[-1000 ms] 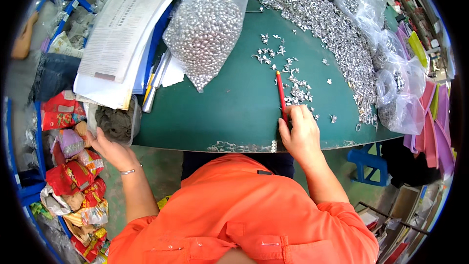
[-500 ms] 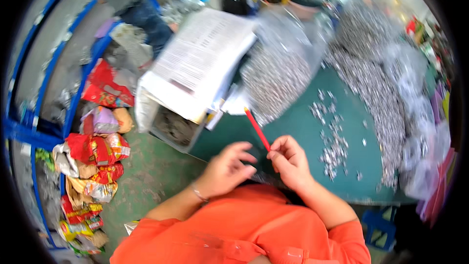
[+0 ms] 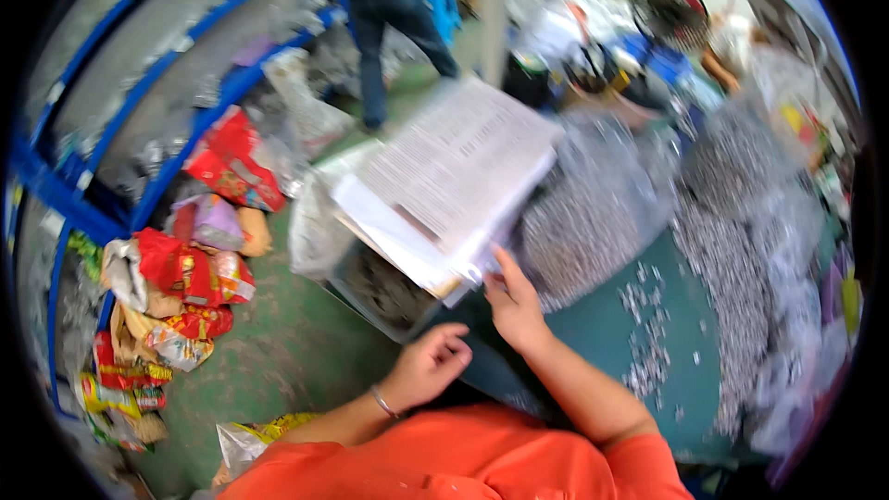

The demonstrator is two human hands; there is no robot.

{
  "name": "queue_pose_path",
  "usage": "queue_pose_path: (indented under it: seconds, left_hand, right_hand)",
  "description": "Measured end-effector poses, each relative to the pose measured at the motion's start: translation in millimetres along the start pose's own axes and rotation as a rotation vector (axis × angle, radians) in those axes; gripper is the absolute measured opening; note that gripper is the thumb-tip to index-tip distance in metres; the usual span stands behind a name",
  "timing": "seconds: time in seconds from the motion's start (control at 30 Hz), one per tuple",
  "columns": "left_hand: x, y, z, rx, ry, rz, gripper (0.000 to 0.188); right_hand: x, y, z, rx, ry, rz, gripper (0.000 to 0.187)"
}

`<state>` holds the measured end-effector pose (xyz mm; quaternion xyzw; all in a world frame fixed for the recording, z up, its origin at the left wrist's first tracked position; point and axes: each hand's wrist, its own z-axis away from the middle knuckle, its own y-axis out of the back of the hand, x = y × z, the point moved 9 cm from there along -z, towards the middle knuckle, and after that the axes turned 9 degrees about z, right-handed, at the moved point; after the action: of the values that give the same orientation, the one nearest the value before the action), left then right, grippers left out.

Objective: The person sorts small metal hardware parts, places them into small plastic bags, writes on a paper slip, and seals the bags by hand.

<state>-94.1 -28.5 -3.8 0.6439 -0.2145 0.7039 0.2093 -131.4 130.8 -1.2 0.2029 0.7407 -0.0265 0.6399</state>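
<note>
My right hand (image 3: 519, 310) reaches to the near right corner of a stack of printed papers (image 3: 454, 162), index finger stretched out. Something white and shiny lies by its fingertips, too blurred to name. No red pencil shows in or beside this hand now. Under the papers stands a grey bin (image 3: 407, 329) holding a dark grey material (image 3: 384, 287). Close to the bin's near corner, my left hand (image 3: 431, 366) hangs with loosely bent fingers and nothing visible in them; a bracelet (image 3: 382, 402) circles its wrist.
Clear plastic bags of small metal parts (image 3: 579, 231) rest on the green table (image 3: 583, 315), beside a long heap of such parts (image 3: 727, 287) and a scattered group (image 3: 648, 333). Colourful packages (image 3: 190, 273) lie by the blue shelving (image 3: 69, 190). A person (image 3: 384, 9) stands beyond; a fan (image 3: 669, 9) is farther right.
My right hand has moved from the table's near edge to the papers' corner, and the red pencil it held is out of sight. My left hand's fingers are more bent. The view has shifted.
</note>
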Motion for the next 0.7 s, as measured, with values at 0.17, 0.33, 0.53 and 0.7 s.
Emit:
queue_pose_path:
  seconds: [0.17,0.33,0.53,0.7]
  left_hand:
    - [-4.8,5.2,-1.6,-0.009,0.106,-0.054,0.028]
    - [-4.9,-20.3,-11.6,-0.095,0.088,-0.080,0.023]
    - [26.0,-121.8,-40.0,-0.477,-0.137,-0.267,0.018]
    - [47.0,-201.7,-81.4,-0.516,-0.588,-0.412,0.016]
  right_hand:
    - [-53.9,27.8,44.0,-0.123,0.255,0.271,0.033]
    - [-42.2,146.4,110.1,0.255,0.183,1.029,0.047]
    - [8.8,185.2,161.4,0.174,-0.245,1.233,0.056]
    - [-14.6,203.0,162.6,0.336,-0.006,0.973,0.027]
